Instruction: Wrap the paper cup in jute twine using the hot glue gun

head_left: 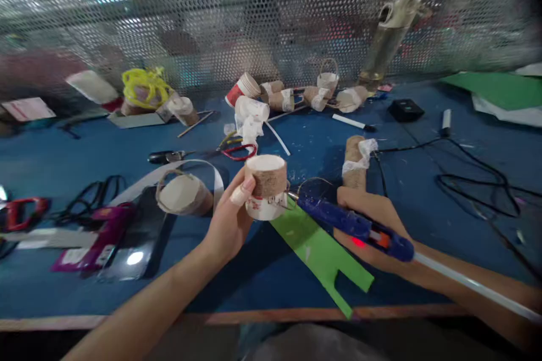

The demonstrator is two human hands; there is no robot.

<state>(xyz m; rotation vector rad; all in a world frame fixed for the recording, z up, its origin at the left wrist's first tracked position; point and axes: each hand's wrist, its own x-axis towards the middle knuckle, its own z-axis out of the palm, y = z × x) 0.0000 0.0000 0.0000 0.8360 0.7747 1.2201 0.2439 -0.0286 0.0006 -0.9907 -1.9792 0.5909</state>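
Near the middle of the table, my left hand (231,217) grips a small white paper cup (266,210) with a brown burlap band around its upper part. My right hand (375,211) is wrapped around a blue hot glue gun (334,217), and a long clear glue stick (474,282) sticks out of its back. The gun's metal tip is at the cup's right side, by a loose strand of twine (313,180); whether it touches cannot be told. Beneath the cup lies a cut strip of green paper (309,242).
At left lie a purple glue gun (99,237) and a handled cup (184,194). Red-handled scissors (239,152) are beyond my left hand. Several burlap-wrapped cups (317,97), a bottle (383,45) and a metal mesh line the back. A black cable (478,163) curls at right.
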